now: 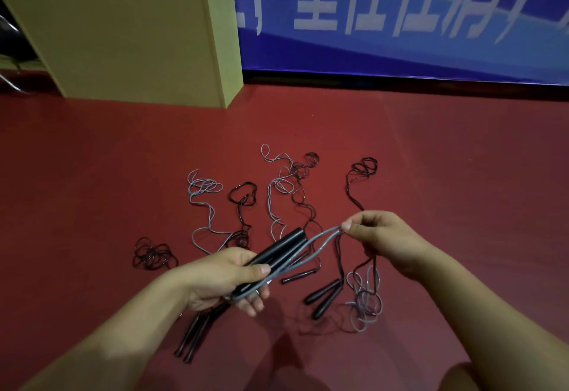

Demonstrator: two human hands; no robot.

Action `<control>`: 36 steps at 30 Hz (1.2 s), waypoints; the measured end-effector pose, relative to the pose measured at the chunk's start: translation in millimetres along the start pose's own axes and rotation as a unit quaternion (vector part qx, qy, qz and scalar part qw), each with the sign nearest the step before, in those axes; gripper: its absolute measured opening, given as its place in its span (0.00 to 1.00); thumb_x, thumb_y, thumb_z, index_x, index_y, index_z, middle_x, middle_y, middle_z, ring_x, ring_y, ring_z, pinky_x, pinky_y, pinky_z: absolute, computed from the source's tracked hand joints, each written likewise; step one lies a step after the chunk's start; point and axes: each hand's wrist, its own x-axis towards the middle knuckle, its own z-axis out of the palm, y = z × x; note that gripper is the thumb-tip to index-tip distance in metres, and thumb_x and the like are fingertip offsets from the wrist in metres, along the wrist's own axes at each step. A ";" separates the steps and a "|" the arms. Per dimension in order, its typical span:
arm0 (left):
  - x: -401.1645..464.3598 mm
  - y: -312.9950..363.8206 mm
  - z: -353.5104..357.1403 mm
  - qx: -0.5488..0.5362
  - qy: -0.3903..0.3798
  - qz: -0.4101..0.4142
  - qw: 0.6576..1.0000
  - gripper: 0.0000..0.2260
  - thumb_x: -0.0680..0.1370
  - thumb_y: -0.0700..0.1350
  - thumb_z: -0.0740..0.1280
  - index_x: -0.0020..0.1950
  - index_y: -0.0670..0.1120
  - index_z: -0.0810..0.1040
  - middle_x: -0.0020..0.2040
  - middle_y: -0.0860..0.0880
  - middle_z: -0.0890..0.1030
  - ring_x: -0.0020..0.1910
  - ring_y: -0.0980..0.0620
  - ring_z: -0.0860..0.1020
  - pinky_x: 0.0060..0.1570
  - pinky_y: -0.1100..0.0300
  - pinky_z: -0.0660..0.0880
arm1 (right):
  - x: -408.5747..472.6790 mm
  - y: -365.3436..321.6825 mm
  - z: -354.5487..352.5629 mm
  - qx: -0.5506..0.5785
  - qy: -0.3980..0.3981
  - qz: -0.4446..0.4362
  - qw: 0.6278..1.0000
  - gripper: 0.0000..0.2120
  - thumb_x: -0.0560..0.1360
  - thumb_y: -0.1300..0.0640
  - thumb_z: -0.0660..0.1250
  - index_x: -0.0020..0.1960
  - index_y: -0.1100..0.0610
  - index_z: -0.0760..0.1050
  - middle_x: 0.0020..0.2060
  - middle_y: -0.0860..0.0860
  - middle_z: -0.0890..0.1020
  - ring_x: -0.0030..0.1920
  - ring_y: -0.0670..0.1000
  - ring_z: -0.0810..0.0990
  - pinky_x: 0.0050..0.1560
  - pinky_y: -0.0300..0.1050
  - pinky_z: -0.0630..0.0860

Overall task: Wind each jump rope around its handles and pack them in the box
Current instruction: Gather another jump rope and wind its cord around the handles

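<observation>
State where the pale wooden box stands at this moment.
In the head view the box stands upper left on the red floor, against the blue banner, beyond the loose jump ropes.

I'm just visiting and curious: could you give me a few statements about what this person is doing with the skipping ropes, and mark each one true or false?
1. The left hand grips a pair of black handles. True.
2. The right hand is empty. False: it pinches a blue-grey cord that runs back to the handles.
3. Several other ropes lie loose on the red floor. True.
4. The held rope is already fully wound round its handles. False: its cord stretches out to the right hand.
5. A tangled black cord lies on the floor near the left hand. True.
</observation>
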 end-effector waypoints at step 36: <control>2.2 7.7 13.8 -0.042 -0.025 -0.032 0.998 0.20 0.79 0.60 0.57 0.52 0.45 0.78 0.31 0.51 0.69 0.21 0.59 0.61 0.21 0.69 0.55 | -1.4 -14.6 11.1 0.030 0.106 -0.060 0.992 0.06 0.75 0.62 0.71 0.39 0.55 0.82 0.30 0.48 0.75 0.36 0.50 0.69 0.40 0.46 0.68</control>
